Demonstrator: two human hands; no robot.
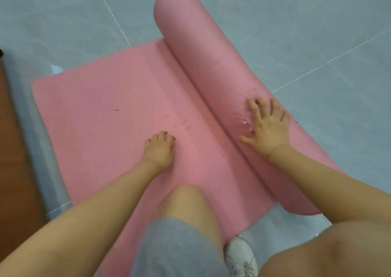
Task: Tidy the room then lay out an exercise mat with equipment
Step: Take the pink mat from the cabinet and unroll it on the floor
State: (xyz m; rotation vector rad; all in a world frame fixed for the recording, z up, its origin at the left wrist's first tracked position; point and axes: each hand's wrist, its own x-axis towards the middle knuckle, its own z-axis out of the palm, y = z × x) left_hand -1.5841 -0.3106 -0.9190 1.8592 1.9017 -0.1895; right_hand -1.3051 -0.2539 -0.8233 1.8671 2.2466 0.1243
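The pink foam exercise mat (110, 116) lies partly unrolled on the grey tiled floor (317, 33); its remaining length forms a thick cylindrical roll (211, 54). The foam surface is matte, pitted and nicked. The right hand (267, 126) rests on the roll, fingers spread wide. The left hand (160, 149) presses the flat section, fingers loosely bent. A wooden edge (12, 160) borders the floor at left.

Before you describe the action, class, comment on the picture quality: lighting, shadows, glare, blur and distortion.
Head view: soft, even light; a faint shadow under the rolled part of the pink mat; pale glare on the grey floor tiles. Head view: overall slightly soft, the white shoe blurred; wide-angle lens enlarges the near forearms beside the small hands.
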